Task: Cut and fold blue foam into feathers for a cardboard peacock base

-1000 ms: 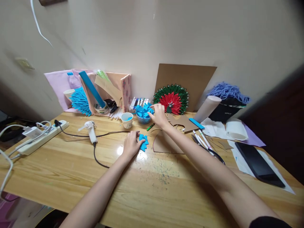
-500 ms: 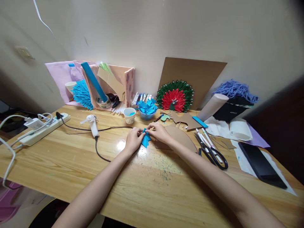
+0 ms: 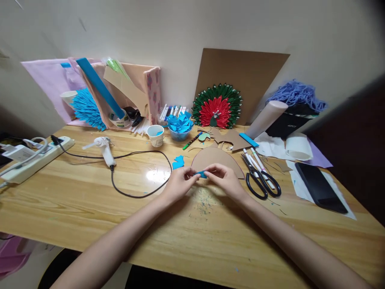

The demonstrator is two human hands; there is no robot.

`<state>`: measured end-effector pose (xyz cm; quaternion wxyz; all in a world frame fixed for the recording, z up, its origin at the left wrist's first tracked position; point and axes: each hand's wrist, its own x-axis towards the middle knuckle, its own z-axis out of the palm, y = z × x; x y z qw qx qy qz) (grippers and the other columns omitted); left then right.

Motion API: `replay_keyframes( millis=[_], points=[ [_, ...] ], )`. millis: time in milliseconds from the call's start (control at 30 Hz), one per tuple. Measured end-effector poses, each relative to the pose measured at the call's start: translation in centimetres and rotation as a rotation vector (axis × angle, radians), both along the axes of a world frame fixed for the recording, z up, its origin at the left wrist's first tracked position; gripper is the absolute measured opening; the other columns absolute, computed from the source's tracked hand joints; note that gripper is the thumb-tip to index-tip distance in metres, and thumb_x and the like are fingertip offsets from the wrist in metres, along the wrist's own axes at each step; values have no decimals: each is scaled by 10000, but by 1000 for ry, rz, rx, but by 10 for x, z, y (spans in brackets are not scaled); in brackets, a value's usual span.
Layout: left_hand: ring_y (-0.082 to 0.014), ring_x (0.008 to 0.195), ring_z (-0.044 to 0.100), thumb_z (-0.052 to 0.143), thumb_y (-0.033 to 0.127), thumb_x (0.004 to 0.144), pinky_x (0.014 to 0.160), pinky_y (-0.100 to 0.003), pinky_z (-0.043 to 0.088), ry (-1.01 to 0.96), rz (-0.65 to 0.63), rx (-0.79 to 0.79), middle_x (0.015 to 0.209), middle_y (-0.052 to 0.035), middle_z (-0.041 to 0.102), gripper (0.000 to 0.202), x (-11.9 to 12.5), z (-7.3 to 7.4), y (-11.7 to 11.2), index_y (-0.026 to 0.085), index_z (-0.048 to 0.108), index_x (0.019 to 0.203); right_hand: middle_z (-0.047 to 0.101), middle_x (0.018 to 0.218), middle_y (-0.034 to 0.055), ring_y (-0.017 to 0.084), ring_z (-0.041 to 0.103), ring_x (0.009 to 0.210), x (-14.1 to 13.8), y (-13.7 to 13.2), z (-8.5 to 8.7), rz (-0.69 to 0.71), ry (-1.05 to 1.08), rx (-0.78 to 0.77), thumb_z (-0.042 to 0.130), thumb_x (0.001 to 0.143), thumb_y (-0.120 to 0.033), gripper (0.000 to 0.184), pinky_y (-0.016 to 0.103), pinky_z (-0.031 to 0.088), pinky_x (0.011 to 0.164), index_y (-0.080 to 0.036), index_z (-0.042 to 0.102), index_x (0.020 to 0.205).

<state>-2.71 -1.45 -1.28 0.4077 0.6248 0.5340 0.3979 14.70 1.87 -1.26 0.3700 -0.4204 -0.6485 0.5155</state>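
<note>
Between my two hands is a small piece of blue paper (image 3: 201, 174), pinched at both ends. My left hand (image 3: 180, 180) grips its left end and my right hand (image 3: 224, 178) its right end, both with thumb and fingertips. Just behind them, a half-round cardboard piece (image 3: 218, 157) lies flat on the wooden table (image 3: 168, 241). Beyond my left hand rest several folded blue paper pieces (image 3: 178, 162). Farther back stand a paper cup (image 3: 155, 135) and a clear bowl (image 3: 179, 134) heaped with blue paper pieces.
A white glue gun (image 3: 105, 150) with a looped black cord lies left, near a power strip (image 3: 39, 156). Black-handled scissors (image 3: 258, 180), markers and a phone (image 3: 320, 186) lie right. A red and green peacock craft (image 3: 217, 108) leans against cardboard at the back.
The folded blue pieces have been let go and lie on the table. Both hands have moved right and toward me, now holding one small blue paper piece. The view has shifted.
</note>
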Motion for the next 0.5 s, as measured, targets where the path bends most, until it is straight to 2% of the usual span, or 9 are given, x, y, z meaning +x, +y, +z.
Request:
replay_keyframes(
  millis=[133, 300, 400, 500],
  points=[
    [-132, 631, 543, 548, 383, 802, 571, -229, 390, 21, -54, -22, 705, -39, 634, 278, 6, -5, -2, 125, 647, 773, 675, 803, 45, 166, 647, 744, 7, -10, -8, -14, 33, -11, 675, 729, -372, 229, 292, 539, 653, -172, 635, 833],
    [-130, 631, 514, 542, 367, 808, 570, -232, 368, 74, -72, -27, 688, -32, 616, 275, 5, -5, 0, 122, 662, 774, 691, 858, 56, 178, 647, 801, 11, -12, -12, -18, -47, 169, 636, 781, -329, 173, 330, 517, 750, -186, 678, 871],
    [-129, 634, 507, 546, 334, 814, 574, -234, 364, 149, -89, 28, 675, -26, 609, 242, 3, -5, 1, 128, 662, 759, 684, 847, 50, 174, 637, 785, 12, -11, -13, 1, -110, 251, 618, 801, -305, 147, 315, 507, 722, -200, 695, 870],
    [-132, 670, 519, 548, 285, 823, 608, -242, 377, 220, -116, 115, 710, -29, 619, 190, 1, -4, 2, 141, 667, 790, 673, 814, 44, 170, 628, 754, 12, -10, -16, 14, -130, 264, 620, 803, -298, 130, 301, 500, 689, -200, 691, 851]
  ],
)
